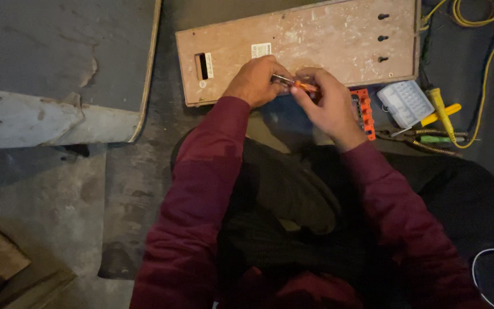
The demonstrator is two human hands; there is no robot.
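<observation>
— So, what do the hands hold?
— Left hand (254, 82) and right hand (328, 103) both pinch a small orange screwdriver (298, 84), just near of the brown panel (315, 40), left of the orange bit holder (365, 109).

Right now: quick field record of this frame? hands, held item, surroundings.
left hand: grips the metal end of a small orange-handled tool
right hand: pinches the tool's orange end
board: worn pinkish panel, flat on the floor, slot at its left
orange bit holder: beside the right hand
clear case: right of the holder
yellow cable: far right
</observation>
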